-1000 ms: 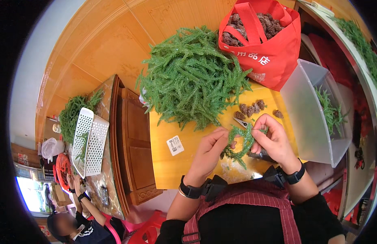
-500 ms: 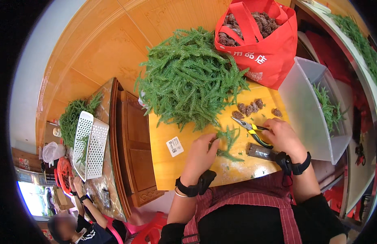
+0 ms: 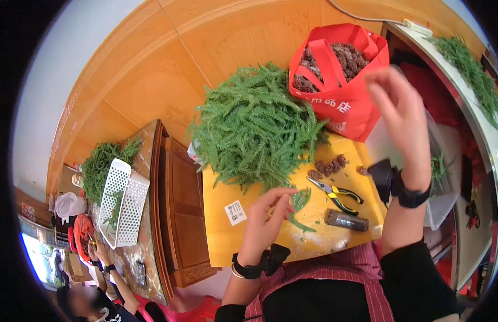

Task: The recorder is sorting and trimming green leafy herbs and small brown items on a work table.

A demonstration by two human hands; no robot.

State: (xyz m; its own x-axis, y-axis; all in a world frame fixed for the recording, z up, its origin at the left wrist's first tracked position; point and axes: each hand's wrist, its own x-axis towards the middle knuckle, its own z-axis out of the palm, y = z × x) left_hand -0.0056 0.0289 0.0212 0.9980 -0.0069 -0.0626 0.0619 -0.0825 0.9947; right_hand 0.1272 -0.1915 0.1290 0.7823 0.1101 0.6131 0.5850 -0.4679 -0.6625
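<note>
My left hand (image 3: 265,225) is closed in a pinch on a green pine sprig (image 3: 300,206), low over the yellow board (image 3: 222,236). My right hand (image 3: 402,110) is raised in front of the red bag (image 3: 356,110), fingers loosely curved and apart, with nothing seen in them. Brown pine cones (image 3: 340,59) fill the bag. Yellow-and-black pliers (image 3: 335,194) lie on the board beside several loose pine cones (image 3: 328,166). Near them rests a dark roll (image 3: 347,220). Beyond my left hand rises a large heap of green pine sprigs (image 3: 260,126).
A clear plastic bin (image 3: 439,206) stands right of the board, partly behind my right arm. A white sticker (image 3: 235,213) is on the board's left. At far left, a co-worker (image 3: 112,268) works at another table with a white perforated basket (image 3: 133,209).
My right hand has let go of the pliers, leaving them on the board, and has risen toward the red bag. My left hand keeps its hold on the sprig.
</note>
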